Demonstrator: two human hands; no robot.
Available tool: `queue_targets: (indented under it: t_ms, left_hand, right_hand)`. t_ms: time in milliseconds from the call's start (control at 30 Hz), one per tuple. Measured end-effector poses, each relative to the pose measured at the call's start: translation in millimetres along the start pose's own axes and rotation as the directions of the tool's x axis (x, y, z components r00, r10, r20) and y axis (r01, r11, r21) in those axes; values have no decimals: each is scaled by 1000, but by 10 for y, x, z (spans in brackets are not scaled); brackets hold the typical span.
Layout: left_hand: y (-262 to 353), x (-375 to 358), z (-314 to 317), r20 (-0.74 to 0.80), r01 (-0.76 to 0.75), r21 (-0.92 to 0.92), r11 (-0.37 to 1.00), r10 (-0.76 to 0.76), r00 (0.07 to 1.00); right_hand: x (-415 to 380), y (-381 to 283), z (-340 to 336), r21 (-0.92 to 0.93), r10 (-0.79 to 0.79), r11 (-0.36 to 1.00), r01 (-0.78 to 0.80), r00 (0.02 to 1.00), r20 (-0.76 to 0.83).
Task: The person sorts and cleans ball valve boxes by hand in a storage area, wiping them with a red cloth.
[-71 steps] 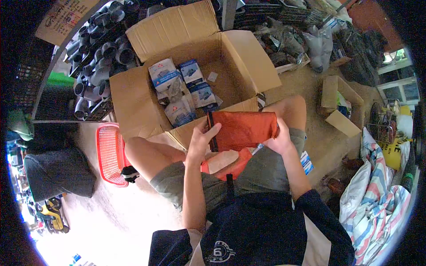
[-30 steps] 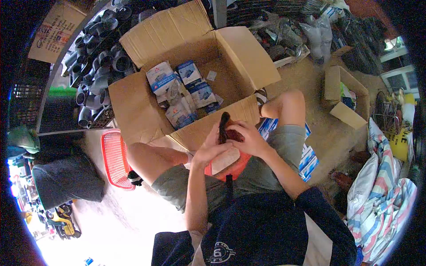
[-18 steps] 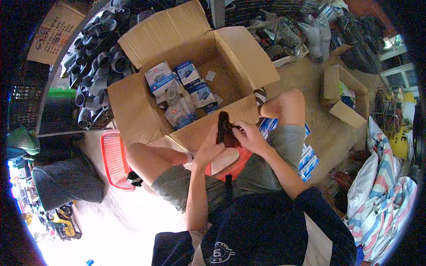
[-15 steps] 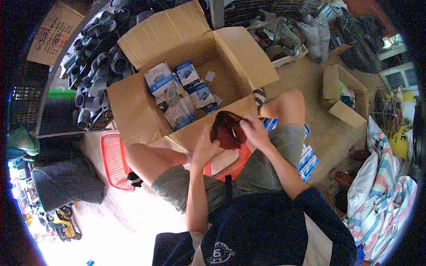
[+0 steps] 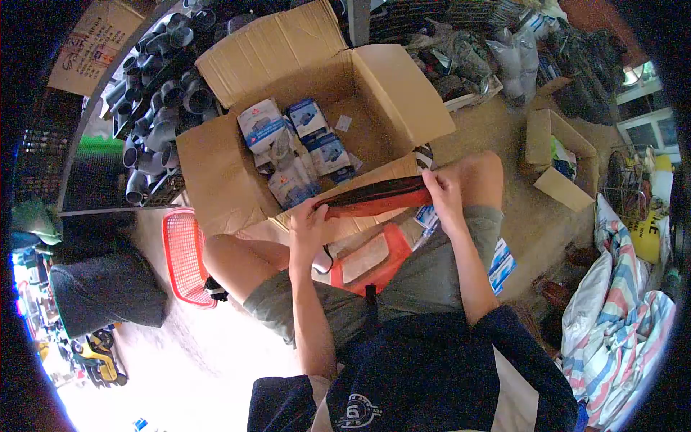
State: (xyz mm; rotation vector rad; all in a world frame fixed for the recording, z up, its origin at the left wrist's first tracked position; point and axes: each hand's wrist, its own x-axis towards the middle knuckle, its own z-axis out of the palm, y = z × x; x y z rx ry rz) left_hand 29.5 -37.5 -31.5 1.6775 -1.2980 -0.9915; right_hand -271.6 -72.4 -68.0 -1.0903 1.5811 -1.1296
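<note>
Between my two hands a dark red plastic bag (image 5: 378, 199) is stretched wide, its dark opening edge along the top. My left hand (image 5: 308, 223) pinches its left end. At the other end my right hand (image 5: 445, 196) has its fingers closed on the bag. Just beyond it stands a large open cardboard box (image 5: 389, 93). Inside that box lie several blue-and-white packets (image 5: 309, 119), bunched toward the left. Below the bag, between my legs, is a red plastic piece of furniture (image 5: 394, 245), perhaps a stool.
On the left a red basket (image 5: 188, 252) sits on the floor. Grey pipe fittings (image 5: 155, 108) fill a rack at upper left. A smaller open carton (image 5: 558, 155) stands at right, near striped sacks (image 5: 612, 324). More blue-and-white packets (image 5: 502, 266) lie beside my right leg.
My hands have moved apart, and the bag that was bunched up with a rounded opening is now pulled into a long flat strip. The right hand has shifted right and up.
</note>
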Motion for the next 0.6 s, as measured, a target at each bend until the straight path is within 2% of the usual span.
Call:
queue_targets:
  t_ms: [33,133,200,233,300,400,500,600]
  left_hand:
    - [102,-17,-16,36,69,-73,995,-66,997]
    - [105,11,-19,45,16,-177,984,-9,999]
    - [136,2,-32,50,82,-254,964,-71,996]
    - [145,-4,-37,55,115,-292,950,-104,993]
    - [139,3,-50,31,116,-236,965,-112,993]
    - [147,20,-43,-22,105,-206,973,-112,993]
    - [53,39,-56,-54,88,-199,976,-101,993]
    - [-74,76,-30,-92,75,-128,989,-87,992]
  right_hand:
    - [2,-17,-11,20,19,1000,-19,1000,-6]
    - [46,-3,-58,91,107,990,-106,994,-4]
    - [79,102,-91,146,212,966,-214,977,31]
    - [89,162,-88,182,218,958,-221,975,38]
    - [85,128,-55,254,228,939,-233,972,52]
    - [-7,-187,96,494,370,791,-362,925,85]
    - [-32,-353,42,318,205,897,-306,927,313]
    - [129,38,-56,166,238,936,-310,906,350]
